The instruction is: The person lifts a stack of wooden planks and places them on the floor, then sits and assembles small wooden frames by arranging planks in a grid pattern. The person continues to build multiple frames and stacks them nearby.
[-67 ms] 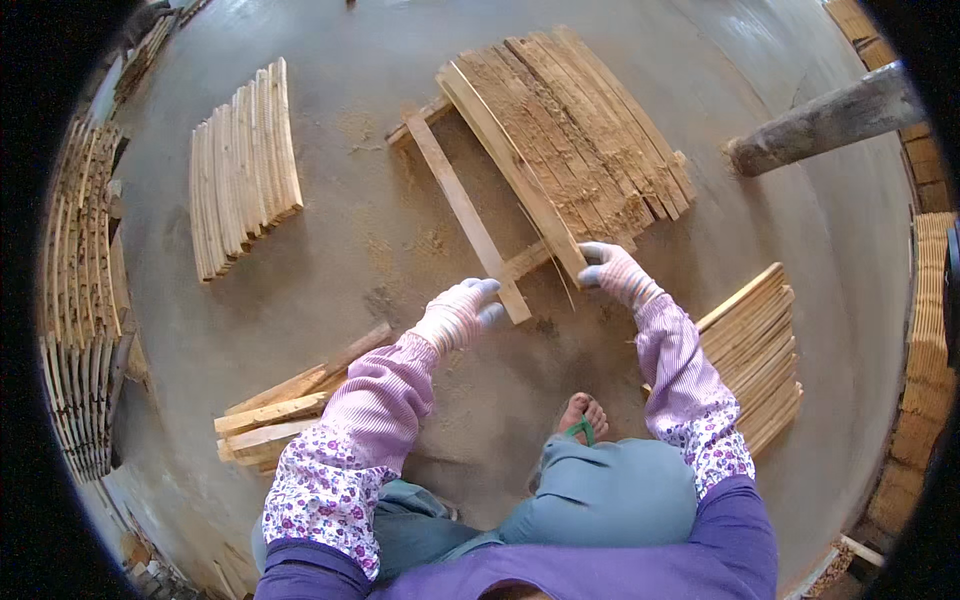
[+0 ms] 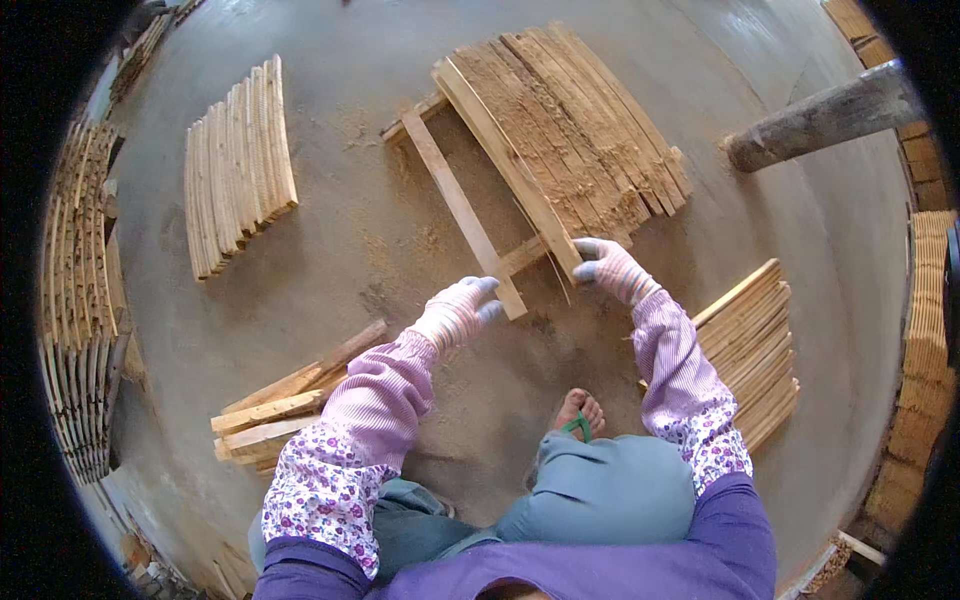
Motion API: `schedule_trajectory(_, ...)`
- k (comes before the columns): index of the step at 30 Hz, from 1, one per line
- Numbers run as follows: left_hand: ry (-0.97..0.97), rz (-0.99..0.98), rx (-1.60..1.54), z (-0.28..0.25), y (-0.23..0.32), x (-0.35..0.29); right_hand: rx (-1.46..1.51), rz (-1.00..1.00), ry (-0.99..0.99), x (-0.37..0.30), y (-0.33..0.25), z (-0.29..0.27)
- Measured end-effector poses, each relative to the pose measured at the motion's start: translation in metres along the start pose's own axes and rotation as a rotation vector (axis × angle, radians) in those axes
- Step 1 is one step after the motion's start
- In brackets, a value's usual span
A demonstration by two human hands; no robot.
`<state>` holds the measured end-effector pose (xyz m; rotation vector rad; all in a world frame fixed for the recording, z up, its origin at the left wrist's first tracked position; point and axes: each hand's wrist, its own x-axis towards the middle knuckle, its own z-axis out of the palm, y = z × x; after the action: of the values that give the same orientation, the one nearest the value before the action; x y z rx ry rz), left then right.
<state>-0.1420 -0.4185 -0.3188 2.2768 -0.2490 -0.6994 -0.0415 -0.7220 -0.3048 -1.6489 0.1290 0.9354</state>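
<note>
Both my hands wear striped, pale-tipped work gloves. My right hand (image 2: 614,270) grips the near end of a pale wooden strip (image 2: 508,165), which lies tilted along the left side of a row of sawdust-covered boards (image 2: 580,120). A thin sliver of wood hangs by that end. My left hand (image 2: 455,314) holds nothing; its thumb and fingers are apart, just left of the near end of a narrow slat (image 2: 455,200). This slat lies across two crosspieces (image 2: 523,256), the near one partly hidden under the strip.
Stacks of curved wooden strips stand at the left (image 2: 240,165) and right (image 2: 752,350). Loose wood pieces (image 2: 270,415) lie beside my left forearm. A round post (image 2: 820,115) rises at the far right. Sawdust covers parts of the concrete floor (image 2: 350,240). More stacked wood (image 2: 80,300) lines the left edge.
The whole view has shifted slightly, so everything sits a little further left and up. My hands keep nearly the same places on and beside the wood.
</note>
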Motion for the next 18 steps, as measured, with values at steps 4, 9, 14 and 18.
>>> schedule_trajectory(4,-0.054,-0.017,-0.202,0.005,0.013,0.012,0.128,-0.011,-0.118,0.002,0.001,-0.005)
schedule_trajectory(9,0.133,-0.216,-1.064,0.026,0.030,0.024,0.119,-0.060,-0.204,-0.010,-0.005,0.031)
schedule_trajectory(14,0.227,-0.177,-0.997,0.045,0.032,0.031,-0.240,-0.262,-0.060,-0.036,0.028,0.085)
schedule_trajectory(18,0.143,0.028,-1.102,0.062,0.055,0.006,-0.016,-0.241,0.152,-0.050,0.026,0.073)
